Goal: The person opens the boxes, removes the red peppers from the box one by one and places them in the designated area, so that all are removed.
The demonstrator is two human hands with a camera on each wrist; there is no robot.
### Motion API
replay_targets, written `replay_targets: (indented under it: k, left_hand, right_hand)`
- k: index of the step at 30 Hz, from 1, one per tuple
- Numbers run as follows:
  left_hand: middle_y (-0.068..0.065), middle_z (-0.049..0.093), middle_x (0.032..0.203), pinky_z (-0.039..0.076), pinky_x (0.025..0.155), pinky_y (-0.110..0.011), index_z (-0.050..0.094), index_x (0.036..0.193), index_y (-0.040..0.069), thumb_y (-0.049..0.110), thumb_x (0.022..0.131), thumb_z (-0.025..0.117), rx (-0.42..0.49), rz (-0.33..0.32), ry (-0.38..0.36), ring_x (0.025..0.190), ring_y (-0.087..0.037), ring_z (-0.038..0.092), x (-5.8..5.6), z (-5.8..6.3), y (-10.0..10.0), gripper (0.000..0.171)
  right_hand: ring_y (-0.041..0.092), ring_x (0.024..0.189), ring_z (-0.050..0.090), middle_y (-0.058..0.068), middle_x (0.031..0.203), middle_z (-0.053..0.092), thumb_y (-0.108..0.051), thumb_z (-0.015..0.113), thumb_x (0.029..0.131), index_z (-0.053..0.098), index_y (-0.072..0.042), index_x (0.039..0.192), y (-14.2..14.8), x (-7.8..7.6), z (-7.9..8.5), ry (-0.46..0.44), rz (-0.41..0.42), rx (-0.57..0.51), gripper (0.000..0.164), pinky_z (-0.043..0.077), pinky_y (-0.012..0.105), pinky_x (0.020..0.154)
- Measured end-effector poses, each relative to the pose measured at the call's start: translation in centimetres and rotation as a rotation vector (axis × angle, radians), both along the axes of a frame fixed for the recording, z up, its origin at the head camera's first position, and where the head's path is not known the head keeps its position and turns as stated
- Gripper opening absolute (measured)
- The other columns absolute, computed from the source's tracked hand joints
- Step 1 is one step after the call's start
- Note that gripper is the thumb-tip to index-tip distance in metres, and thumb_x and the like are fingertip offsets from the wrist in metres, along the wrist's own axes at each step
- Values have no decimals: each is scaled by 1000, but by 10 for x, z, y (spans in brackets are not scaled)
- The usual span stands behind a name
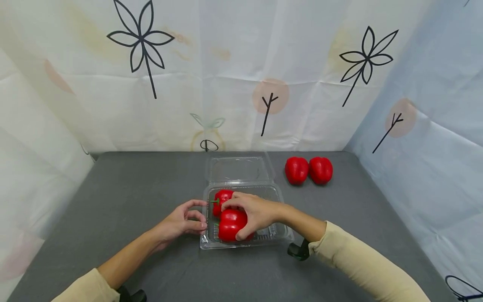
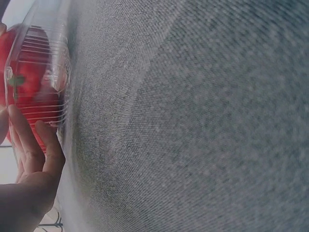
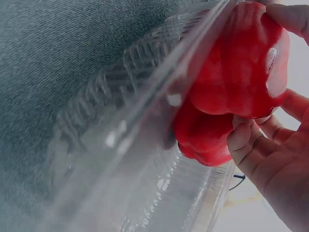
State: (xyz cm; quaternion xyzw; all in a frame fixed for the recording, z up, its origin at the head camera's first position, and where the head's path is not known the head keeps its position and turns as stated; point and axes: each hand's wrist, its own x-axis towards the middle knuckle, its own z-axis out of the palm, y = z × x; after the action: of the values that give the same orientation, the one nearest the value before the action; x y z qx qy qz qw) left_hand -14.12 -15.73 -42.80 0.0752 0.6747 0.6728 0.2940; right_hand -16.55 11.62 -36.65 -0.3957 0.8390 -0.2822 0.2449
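Observation:
A clear plastic clamshell container (image 1: 264, 240) lies with its lid folded back on the grey table. Inside it are two red bell peppers: a rear one (image 1: 222, 195) with a green stem and a front one (image 1: 231, 224). My right hand (image 1: 260, 212) grips the front pepper, thumb on its near side and fingers over its far side. The right wrist view shows the held pepper (image 3: 231, 72) above the other pepper (image 3: 205, 137). At the container's left edge, my left hand (image 1: 181, 222) holds the rim; its fingers (image 2: 29, 140) lie against the ribbed wall.
Two more red bell peppers, a left one (image 1: 296, 170) and a right one (image 1: 320, 170), sit side by side at the table's back right. The open lid (image 1: 237, 169) extends toward the back edge. Patterned cloth (image 1: 234, 75) hangs behind and beside the table.

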Motion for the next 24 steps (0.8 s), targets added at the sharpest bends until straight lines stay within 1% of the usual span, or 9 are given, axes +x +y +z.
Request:
replay_targets:
  k: [5, 9, 12, 18, 24]
  left_hand:
    - [-8, 65, 93, 58, 84, -36, 32, 145, -2, 5, 91, 70, 2, 7, 9, 83, -20, 66, 1, -1, 0, 67]
    - [-7, 64, 91, 58, 82, -35, 31, 144, -3, 4, 90, 71, 26, 5, 23, 82, -18, 66, 1, -2, 0, 68]
    - [-7, 64, 91, 58, 81, -34, 32, 144, -4, 4, 89, 71, 40, 1, 35, 82, -18, 66, 2, -3, 0, 68]
    - [-7, 63, 92, 58, 81, -33, 32, 144, -4, 3, 90, 70, 33, -4, 52, 82, -18, 65, 2, -3, 0, 66]
    - [-8, 63, 92, 58, 81, -33, 32, 144, -3, 3, 90, 70, 15, 1, 42, 82, -18, 65, 2, -2, 0, 66]
  right_hand:
    - [13, 107, 51, -7, 114, 51, -27, 78, 71, 59, -17, 130, 12, 3, 4, 27, -6, -14, 63, 52, 27, 83]
    - [13, 106, 51, -8, 110, 51, -27, 78, 70, 60, -18, 129, 24, 6, 9, 47, -24, 1, 63, 52, 27, 81]
    - [13, 106, 52, -9, 111, 51, -27, 78, 70, 60, -19, 130, 33, 9, 14, 42, -38, 11, 64, 53, 27, 80]
    - [15, 107, 52, -10, 113, 52, -27, 78, 69, 59, -18, 130, 51, 13, 22, 36, -60, 1, 65, 54, 29, 80]
    - [17, 107, 54, -7, 115, 53, -25, 79, 69, 59, -19, 129, 71, 14, 27, 67, -104, -31, 64, 55, 30, 80]
